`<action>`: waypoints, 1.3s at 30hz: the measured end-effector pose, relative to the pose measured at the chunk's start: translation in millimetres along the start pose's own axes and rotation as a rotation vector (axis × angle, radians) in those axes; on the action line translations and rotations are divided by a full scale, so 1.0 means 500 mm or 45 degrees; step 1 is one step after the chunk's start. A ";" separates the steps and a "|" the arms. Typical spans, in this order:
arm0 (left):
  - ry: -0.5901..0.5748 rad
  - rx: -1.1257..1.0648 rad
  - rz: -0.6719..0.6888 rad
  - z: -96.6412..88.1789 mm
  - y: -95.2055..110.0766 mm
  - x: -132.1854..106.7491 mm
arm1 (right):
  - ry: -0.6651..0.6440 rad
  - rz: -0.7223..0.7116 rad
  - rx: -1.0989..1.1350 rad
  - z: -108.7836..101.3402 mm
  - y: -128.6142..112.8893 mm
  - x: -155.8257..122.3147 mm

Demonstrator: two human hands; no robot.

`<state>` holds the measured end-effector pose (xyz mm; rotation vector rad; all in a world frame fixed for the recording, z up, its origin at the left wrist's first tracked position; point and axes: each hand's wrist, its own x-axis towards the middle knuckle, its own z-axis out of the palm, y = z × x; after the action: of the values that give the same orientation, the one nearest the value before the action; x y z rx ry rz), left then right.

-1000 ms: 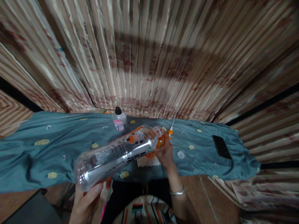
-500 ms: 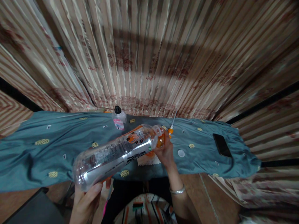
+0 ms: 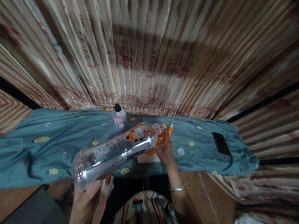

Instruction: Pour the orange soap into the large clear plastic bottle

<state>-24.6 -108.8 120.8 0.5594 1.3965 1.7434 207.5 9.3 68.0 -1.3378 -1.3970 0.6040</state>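
I hold a large clear plastic bottle (image 3: pixel 114 152) tipped nearly level over the table, its mouth pointing right. My left hand (image 3: pixel 86 199) grips its base from below. My right hand (image 3: pixel 164 149), with a silver bracelet on the wrist, is closed around an orange thing (image 3: pixel 160 140) at the bottle's mouth; I cannot make out what that thing is. A small orange-tipped applicator (image 3: pixel 170 127) with a thin white stem lies just beyond my right hand.
A teal cloth with yellow spots (image 3: pixel 46 146) covers the table. On it stand a small black-capped bottle with a pink label (image 3: pixel 118 116), a white round cap (image 3: pixel 180 151) and a black phone (image 3: pixel 221 143) at the right. A striped curtain (image 3: pixel 149 56) hangs behind.
The bottle and both hands have stayed almost in place; the view has shifted slightly, so everything sits a little higher in the frame.
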 end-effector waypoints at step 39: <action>-0.008 -0.127 -0.023 -0.006 -0.007 0.002 | -0.003 -0.019 0.029 -0.002 0.007 0.000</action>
<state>-26.4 -109.5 116.4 0.4958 1.2986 1.7847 209.6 9.8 65.0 -1.3080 -1.3971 0.6095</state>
